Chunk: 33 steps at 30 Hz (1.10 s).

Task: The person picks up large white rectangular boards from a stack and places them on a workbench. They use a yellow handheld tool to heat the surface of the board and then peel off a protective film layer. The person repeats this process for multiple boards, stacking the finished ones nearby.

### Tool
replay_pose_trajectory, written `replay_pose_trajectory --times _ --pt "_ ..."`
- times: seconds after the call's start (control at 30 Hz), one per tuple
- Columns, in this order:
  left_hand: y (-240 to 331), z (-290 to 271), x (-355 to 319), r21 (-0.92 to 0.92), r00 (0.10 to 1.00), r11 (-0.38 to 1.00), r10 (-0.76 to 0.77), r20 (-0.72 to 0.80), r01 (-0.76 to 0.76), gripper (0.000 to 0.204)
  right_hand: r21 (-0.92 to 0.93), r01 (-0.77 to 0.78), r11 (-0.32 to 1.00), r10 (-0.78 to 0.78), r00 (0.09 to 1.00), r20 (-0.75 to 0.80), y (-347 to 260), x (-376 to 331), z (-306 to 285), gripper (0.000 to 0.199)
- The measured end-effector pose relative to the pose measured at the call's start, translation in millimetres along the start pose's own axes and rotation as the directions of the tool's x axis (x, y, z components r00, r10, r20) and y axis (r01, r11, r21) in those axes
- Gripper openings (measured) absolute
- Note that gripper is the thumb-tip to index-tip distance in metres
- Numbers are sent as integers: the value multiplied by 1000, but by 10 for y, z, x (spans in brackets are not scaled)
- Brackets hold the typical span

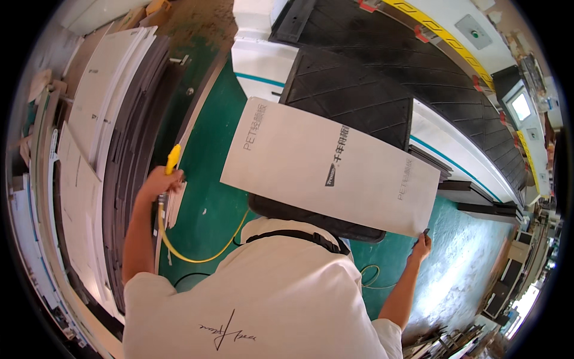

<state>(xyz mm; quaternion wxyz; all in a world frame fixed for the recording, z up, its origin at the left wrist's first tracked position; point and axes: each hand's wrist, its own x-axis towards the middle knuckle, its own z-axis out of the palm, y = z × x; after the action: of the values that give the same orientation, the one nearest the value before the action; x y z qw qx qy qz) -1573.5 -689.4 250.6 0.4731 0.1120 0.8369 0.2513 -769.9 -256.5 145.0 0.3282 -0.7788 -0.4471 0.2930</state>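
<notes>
At the left, my left hand (161, 181) is closed around a yellow air blow gun (173, 158), whose yellow end sticks up above the fingers. From below the hand a yellow hose (206, 261) loops down and back toward my body. In front of me a long pale board (287, 155) with printed marks lies slanted over a black ribbed surface (353, 90). My right hand (423, 246) is closed at the board's near right corner. A small dark thing shows at its fingertips, too small to name.
Stacked white and dark panels (113, 131) lean along the left. A black-topped machine bed (418, 78) with a yellow strip (445, 39) curves away at the far right. Beneath the board's near edge is a dark padded top (311, 218). Dark boards (478, 203) lie right of it, above green floor (206, 161).
</notes>
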Motion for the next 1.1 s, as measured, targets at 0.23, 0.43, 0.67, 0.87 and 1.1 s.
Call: replay_pose_trajectory --times 0.23,0.43,0.67,0.87,1.1 --pt "512 1258 633 -226 983 959 183 25 -172 48 246 -142 959 78 964 254 33 394 -63 13" --pt "985 1288 1335 132 823 897 441 -358 -423 46 269 -214 939 139 953 270 -182 290 102 16" --pt "1839 820 1152 751 884 659 371 -285 -34 30 269 -262 927 153 918 365 -144 144 -160 15" --pt "1279 303 502 714 800 700 430 -419 -3 47 467 -341 816 246 935 254 -160 -84 -107 17" --pt "1087 752 -261 639 824 770 359 -437 4 58 421 -360 833 262 926 273 -231 49 23 12"
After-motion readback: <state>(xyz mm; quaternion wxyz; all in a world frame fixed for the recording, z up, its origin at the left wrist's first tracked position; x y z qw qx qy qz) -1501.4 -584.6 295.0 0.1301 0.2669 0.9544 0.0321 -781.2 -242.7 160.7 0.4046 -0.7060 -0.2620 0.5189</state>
